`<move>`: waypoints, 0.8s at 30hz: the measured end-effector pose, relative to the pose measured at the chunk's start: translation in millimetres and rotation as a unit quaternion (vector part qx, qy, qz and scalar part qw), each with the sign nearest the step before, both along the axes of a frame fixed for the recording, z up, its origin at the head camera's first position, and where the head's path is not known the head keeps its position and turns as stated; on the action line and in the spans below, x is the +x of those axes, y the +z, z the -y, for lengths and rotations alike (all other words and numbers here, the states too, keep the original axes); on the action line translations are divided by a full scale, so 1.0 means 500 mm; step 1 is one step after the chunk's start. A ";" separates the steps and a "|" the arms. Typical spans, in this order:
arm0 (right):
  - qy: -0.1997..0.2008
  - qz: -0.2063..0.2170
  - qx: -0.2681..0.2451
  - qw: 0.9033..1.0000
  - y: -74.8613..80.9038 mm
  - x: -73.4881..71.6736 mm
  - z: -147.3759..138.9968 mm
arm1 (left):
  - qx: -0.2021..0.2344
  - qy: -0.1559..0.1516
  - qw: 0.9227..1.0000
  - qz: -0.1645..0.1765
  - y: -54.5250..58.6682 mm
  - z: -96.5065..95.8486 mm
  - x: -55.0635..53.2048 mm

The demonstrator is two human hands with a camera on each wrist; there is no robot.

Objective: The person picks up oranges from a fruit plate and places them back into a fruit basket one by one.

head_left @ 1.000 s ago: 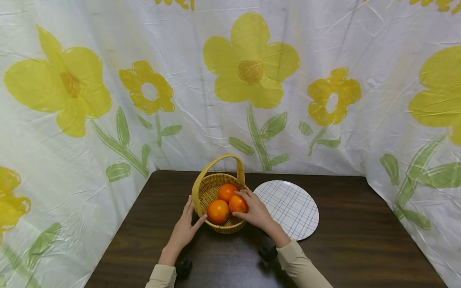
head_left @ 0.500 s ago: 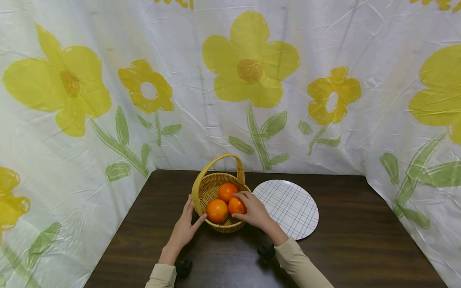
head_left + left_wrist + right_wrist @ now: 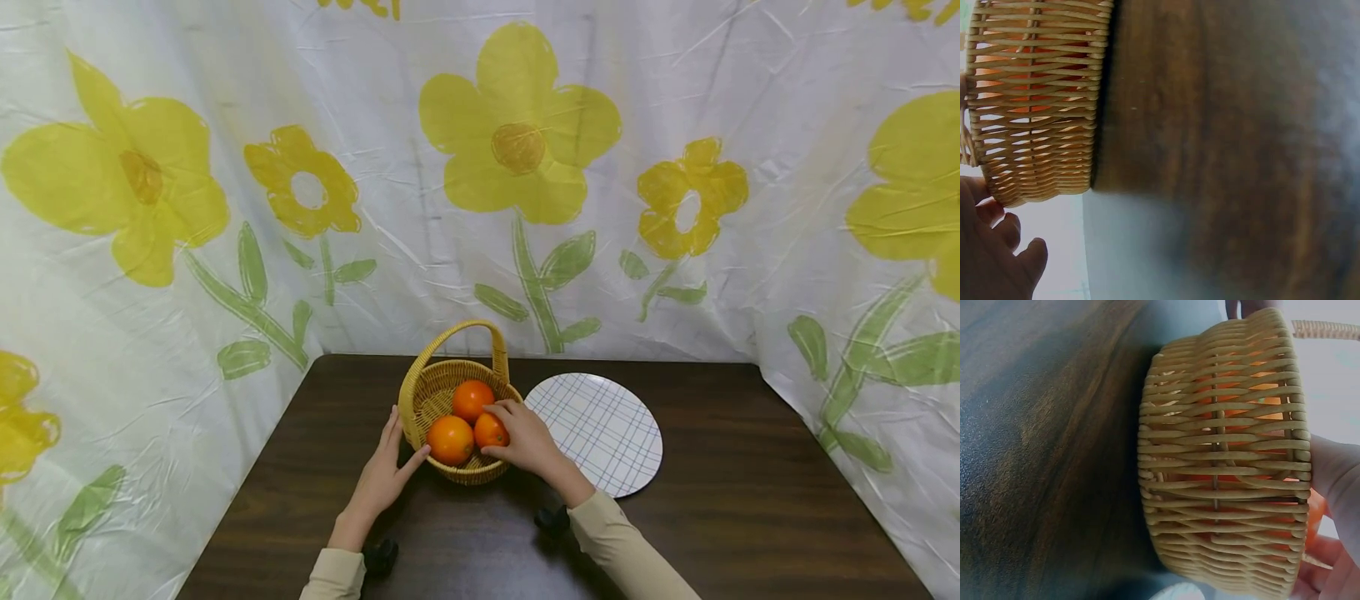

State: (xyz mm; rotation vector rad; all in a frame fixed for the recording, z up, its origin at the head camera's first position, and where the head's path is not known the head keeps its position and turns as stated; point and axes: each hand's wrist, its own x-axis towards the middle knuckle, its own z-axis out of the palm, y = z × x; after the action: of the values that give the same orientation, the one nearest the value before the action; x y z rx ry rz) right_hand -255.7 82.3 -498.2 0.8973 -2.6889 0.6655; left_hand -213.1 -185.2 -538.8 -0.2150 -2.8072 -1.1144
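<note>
A yellow wicker basket (image 3: 468, 475) with a tall handle stands on the dark table and holds three oranges. The left orange (image 3: 450, 441) and the back orange (image 3: 472, 400) lie loose inside. My right hand (image 3: 528, 437) reaches over the right rim and grips the third orange (image 3: 490, 430) between thumb and fingers; the palm hides part of it. In the right wrist view the thumb (image 3: 1335, 469) crosses the rim. My left hand (image 3: 384, 475) rests against the basket's left side, fingers extended along the outside and thumb at the front rim.
A round white placemat (image 3: 600, 433) with blue grid lines lies right of the basket, partly behind my right forearm. The brown wooden table (image 3: 735, 483) ends at a white curtain (image 3: 405, 275) printed with yellow flowers.
My right hand and the orange it grips have shifted very slightly left within the basket. The left hand stays in place at the basket.
</note>
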 end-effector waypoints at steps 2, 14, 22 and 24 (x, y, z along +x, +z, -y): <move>-0.003 0.001 0.009 1.000 -0.001 -0.001 0.000 | 0.008 -0.006 1.000 0.008 0.003 0.002 0.000; 0.019 0.038 0.008 0.999 0.008 -0.003 -0.010 | 0.012 -0.029 0.999 0.034 0.027 0.018 0.004; 0.047 0.052 -0.002 0.998 0.024 0.004 -0.033 | -0.020 -0.039 0.999 -0.018 0.044 0.027 0.015; 0.046 0.047 -0.001 0.998 0.028 0.006 -0.039 | -0.025 -0.042 0.998 -0.034 0.052 0.029 0.017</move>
State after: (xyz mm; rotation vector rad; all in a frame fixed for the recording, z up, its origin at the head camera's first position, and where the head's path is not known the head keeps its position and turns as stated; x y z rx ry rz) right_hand -252.8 101.7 -484.2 1.0199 -2.7421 0.7474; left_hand -204.4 -199.4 -512.8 -0.3722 -2.7905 -1.0338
